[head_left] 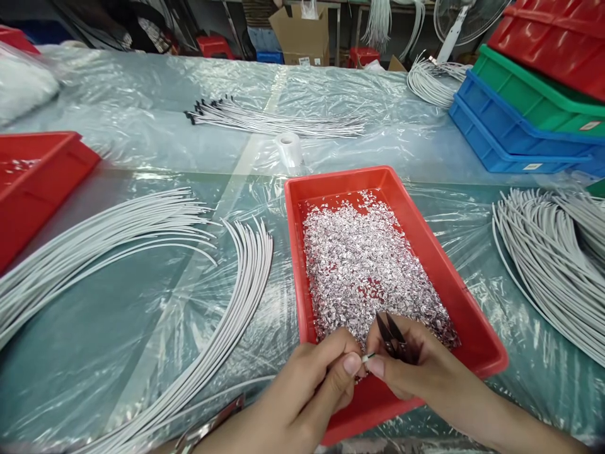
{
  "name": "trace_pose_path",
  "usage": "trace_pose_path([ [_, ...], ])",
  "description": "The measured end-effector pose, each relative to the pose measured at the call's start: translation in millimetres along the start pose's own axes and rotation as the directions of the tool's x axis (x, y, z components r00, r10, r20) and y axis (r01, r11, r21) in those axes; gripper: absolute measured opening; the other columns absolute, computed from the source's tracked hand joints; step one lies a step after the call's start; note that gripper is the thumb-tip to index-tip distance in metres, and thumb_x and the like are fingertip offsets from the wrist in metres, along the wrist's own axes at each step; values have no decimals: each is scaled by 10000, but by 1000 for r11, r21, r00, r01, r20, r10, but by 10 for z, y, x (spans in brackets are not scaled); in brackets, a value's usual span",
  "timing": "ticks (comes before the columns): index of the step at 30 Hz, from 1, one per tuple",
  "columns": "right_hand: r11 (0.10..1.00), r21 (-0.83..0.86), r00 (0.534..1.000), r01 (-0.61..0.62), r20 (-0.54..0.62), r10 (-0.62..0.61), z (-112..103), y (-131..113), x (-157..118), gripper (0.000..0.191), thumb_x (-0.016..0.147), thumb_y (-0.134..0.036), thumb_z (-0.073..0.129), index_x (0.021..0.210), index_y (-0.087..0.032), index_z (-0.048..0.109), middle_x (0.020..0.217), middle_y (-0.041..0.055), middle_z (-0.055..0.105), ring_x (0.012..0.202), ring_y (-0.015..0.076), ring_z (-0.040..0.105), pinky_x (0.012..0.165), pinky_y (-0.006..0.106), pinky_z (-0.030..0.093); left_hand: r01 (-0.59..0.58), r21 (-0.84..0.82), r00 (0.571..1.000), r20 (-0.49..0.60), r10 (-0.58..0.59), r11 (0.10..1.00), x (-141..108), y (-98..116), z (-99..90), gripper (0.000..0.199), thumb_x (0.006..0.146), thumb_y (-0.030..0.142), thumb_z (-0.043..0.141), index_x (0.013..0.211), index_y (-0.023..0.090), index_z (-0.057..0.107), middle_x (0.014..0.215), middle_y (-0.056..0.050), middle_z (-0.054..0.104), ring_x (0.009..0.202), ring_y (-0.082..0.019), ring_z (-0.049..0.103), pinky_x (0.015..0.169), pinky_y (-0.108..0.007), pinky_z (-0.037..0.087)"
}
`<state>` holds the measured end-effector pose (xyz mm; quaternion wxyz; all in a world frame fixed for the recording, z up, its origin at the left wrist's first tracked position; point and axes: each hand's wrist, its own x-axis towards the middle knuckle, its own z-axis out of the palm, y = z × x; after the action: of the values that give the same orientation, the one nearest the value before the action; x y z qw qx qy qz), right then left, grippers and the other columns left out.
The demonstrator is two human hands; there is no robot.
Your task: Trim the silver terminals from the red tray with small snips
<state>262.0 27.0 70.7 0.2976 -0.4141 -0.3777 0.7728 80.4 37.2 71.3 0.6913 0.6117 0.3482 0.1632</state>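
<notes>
Head view, read left to right. At the far left edge we note a red tray (33, 183) on the bench (142, 126), which is covered in clear plastic sheet. Beside it we see a fan of white cables (94, 243), then a second curved bundle of white cables (227, 321) that runs down toward the lower edge of the frame.

Our left hand (302, 391) sits low at centre; its thumb and forefinger pinch the end of a thin white cable (367, 357), fingers narrow and closed on it. Our right hand (411, 366) meets it tip to tip and holds small black snips (392, 337), fingers wrapped around them, blades pointing up and away. We cannot tell whether the blades are touching the cable.

Both hands hover over the near end of a red bin (477, 328), which holds a bed of silvery foil scraps (368, 265). Behind the bin stands a roll of clear tape (289, 148), and farther back lies a row of black-tipped cables (265, 120).

To the right we see a large heap of white cables (553, 258), and at the upper right stacked crates (534, 107) in blue, green and red.
</notes>
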Motion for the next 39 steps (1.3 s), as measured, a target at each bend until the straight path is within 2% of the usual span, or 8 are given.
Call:
trace_pose_path([
  [6,995,-96,999,38,-26,-40,11,-37,-23,194,848,-254,577,697,-190,473,615,-69,381,527,85,263,489,215,240,-10,69,1000,1,10,998,-8,33,-19,315,983,351,249,759,186,396,623,40,364,558,-101,332,540,-224,301],
  [10,986,-167,999,7,-41,-14,13,-45,-26,201,854,-291,559,702,-196,468,643,-47,398,602,110,327,540,220,286,0,56,1000,-16,1,998,-1,54,-18,325,982,340,251,734,183,389,620,39,357,559,-101,330,539,-222,298],
  [17,979,-205,999,0,-49,-10,14,-27,-49,228,852,-333,568,699,-203,459,629,-54,342,592,115,291,531,222,276,-2,-3,1000,-22,2,1000,-1,2,-9,344,976,378,267,729,181,402,591,45,341,520,-95,309,485,-222,266],
  [27,985,-171,999,34,-22,-38,21,-48,-49,192,871,-240,542,704,-201,456,617,-66,310,576,108,257,530,225,253,44,-138,999,-15,-47,989,-8,-9,-12,362,971,401,289,718,173,412,575,52,337,504,-84,296,460,-212,243],
  [39,982,-181,997,55,-48,-65,24,-15,-34,160,871,-201,530,721,-201,476,623,-69,322,577,104,261,530,219,251,97,-184,994,-22,-103,978,-20,20,-39,367,963,376,336,669,171,414,553,66,329,490,-79,273,460,-205,237],
])
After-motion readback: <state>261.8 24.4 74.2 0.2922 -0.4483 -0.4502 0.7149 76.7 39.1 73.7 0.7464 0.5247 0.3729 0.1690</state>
